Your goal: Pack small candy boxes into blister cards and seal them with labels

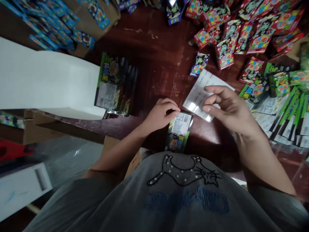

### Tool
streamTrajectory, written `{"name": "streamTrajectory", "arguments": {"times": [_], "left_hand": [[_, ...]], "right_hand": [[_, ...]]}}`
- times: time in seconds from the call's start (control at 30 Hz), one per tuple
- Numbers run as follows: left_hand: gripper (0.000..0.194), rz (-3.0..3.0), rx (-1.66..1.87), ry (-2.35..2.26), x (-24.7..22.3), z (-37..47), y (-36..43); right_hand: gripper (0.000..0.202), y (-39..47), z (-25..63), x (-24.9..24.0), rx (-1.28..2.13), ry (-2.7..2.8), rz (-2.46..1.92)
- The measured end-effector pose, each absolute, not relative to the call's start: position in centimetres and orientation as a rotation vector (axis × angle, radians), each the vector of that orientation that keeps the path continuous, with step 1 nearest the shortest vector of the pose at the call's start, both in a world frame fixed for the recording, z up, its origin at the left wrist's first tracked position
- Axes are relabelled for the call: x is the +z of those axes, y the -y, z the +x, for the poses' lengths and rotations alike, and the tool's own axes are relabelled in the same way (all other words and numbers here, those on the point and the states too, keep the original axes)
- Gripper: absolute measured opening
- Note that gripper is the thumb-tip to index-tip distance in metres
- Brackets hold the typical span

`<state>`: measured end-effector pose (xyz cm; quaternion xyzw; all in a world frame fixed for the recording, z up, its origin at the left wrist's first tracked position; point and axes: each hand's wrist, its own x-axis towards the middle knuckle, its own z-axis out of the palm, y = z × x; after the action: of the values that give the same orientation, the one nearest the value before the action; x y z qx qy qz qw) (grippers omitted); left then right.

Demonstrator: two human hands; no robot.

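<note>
My left hand has thumb and index finger pinched at the top edge of a black and green packet. This packet lies close to my shirt, with a white label on its upper part. To its right, my right hand hovers over a glossy white sheet of labels. Its thumb and middle finger are close together, the index finger a little apart; anything between them is too small to make out. Just beyond the sheet is a small purple packet.
Stacked black and green packets stand at the left beside a white box. Red packets cover the far right. More green packets lie at the right. Blue packets fill the far left.
</note>
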<state>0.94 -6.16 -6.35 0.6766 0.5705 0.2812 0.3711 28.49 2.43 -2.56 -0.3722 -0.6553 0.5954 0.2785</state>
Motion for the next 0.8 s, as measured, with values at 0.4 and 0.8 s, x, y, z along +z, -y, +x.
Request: {"name": "streamTrajectory", "arguments": {"times": [0.4, 0.8], "left_hand": [[0.021, 1.204, 0.903, -1.342, -4.7, 1.3, 9.1], [0.025, 1.249, 0.933, -1.219, -4.2, 1.5, 9.2]], "right_hand": [[0.080, 2.7, 24.5, -3.1, 1.273, 2.133, -1.030], [0.083, 5.8, 24.7, -3.8, 0.517, 2.451, -1.047]]}}
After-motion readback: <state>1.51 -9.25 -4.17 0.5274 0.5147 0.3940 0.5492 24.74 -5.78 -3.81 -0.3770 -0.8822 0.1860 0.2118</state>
